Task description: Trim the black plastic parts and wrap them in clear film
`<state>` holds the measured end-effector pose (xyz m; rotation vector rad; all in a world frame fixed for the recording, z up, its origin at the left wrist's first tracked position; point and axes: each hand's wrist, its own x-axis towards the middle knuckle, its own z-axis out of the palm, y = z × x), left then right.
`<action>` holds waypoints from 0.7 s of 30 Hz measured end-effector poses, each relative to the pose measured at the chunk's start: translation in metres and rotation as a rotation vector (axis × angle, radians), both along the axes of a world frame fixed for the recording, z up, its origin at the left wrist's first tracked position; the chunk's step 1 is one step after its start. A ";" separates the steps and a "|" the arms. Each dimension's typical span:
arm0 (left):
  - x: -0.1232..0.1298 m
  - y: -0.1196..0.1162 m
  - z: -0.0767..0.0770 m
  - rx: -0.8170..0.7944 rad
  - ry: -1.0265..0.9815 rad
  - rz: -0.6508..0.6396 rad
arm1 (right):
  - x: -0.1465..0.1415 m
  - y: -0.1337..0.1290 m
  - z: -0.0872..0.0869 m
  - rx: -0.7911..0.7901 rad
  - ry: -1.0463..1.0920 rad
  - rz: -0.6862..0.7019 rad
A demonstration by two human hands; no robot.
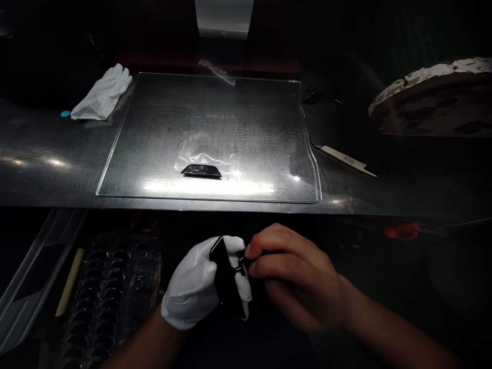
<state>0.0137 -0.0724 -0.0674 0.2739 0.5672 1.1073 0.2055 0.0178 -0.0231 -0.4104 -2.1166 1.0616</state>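
Note:
My left hand (198,284), in a white glove, grips a glossy black part (226,282) below the table's front edge, the part slanting down to the right. My bare right hand (295,271) is just right of it, thumb and forefinger pinched on a small black piece (241,266) that meets the part's right side. Above my hands, a second black part (202,170) lies on clear film near the front of a glass plate (154,128).
White glove (102,95) and blue disc (65,114) at the left; labelled tool (344,157) right of the plate. Lower left, a clear tray (158,277) holds several dark parts. Red-handled tool (403,231) at the right, round object (434,100) behind.

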 end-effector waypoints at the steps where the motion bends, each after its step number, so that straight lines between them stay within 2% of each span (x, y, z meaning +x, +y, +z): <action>1: 0.000 0.000 -0.001 0.008 -0.002 0.001 | -0.001 -0.002 0.000 -0.064 0.007 -0.008; 8: -0.004 0.003 -0.001 0.049 -0.020 0.012 | -0.009 -0.009 -0.009 -0.637 -0.055 -0.058; 11: -0.004 0.004 0.001 0.071 -0.028 0.049 | -0.014 -0.010 -0.013 -0.783 -0.098 -0.043; 15: -0.006 0.006 0.004 0.068 -0.019 0.053 | -0.020 -0.016 -0.020 -1.032 -0.112 -0.091; 17: -0.007 0.007 0.006 0.044 -0.006 0.046 | -0.021 -0.018 -0.025 -1.101 -0.109 -0.099; 21: -0.008 0.006 0.009 -0.004 0.008 0.049 | -0.022 -0.021 -0.029 -1.131 -0.081 -0.087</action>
